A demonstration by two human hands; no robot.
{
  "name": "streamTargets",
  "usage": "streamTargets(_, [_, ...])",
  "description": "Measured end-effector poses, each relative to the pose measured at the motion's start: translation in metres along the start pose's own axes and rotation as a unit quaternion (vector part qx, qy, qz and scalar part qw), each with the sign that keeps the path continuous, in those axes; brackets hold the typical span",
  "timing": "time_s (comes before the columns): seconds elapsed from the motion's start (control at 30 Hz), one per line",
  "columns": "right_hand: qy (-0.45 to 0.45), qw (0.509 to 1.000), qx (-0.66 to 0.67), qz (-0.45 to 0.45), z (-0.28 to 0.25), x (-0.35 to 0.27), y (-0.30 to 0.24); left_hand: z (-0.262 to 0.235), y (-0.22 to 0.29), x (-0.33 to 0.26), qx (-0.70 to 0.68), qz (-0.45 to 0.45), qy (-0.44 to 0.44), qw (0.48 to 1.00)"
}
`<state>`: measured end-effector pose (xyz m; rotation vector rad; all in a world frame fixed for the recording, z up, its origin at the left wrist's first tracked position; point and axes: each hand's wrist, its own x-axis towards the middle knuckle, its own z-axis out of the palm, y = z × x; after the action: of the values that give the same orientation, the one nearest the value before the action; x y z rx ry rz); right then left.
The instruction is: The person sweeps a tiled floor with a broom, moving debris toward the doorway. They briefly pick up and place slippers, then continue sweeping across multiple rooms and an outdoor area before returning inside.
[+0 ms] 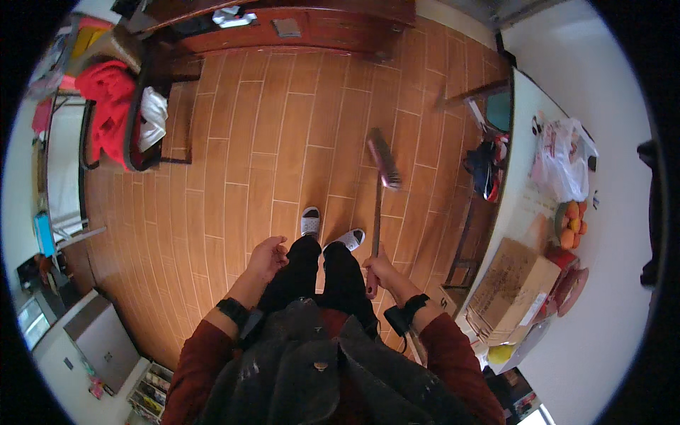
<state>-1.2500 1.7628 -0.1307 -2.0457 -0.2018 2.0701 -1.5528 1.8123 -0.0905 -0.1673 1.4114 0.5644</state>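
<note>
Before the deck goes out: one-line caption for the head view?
Head view: right hand holding a broom by its handle, left hand loosely curled, brown tiled floor below.

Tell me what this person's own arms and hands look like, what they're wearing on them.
Both the left hand and right hand are gloveless. Dark red sleeves stop short of the wrists. Each arm wears a black strap with a dark boxy device, and a thin dark cable curves beside the right one.

Passage left open over the tiled floor (276, 142) left of the broom (386, 168), blocked to its right by a white-topped table (520, 205), closed off beyond it by a wooden cabinet (336, 32), obstructed well to its left by a chair (131, 150).
</note>
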Motion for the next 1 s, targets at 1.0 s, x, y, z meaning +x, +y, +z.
streamTargets(1.0, [-0.022,0.933,0.358,0.016,-0.191,-0.012,-0.205,0.246,0.246,0.036,0.004,0.054,-0.068,0.996])
